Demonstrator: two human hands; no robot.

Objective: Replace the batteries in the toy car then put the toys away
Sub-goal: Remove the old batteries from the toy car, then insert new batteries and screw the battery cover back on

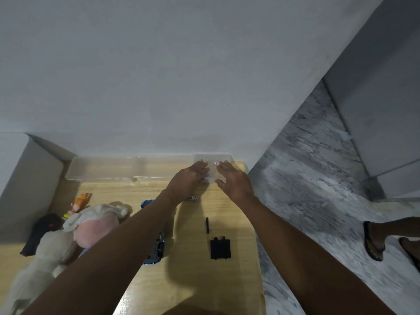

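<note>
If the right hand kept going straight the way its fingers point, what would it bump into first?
The right hand points away from the person toward the wall. It already lies on or just over the small clear box, so that box comes first, then the wall behind it. Depth is hard to judge here.

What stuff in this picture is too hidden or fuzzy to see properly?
Head view only:
- Toy car: the left forearm covers most of it.
- Small clear box: both hands, left hand and right hand, block what is inside.
- Small thing below the left hand: too small and blurred to name.
- Soft toys: cut off by the left edge.
</note>
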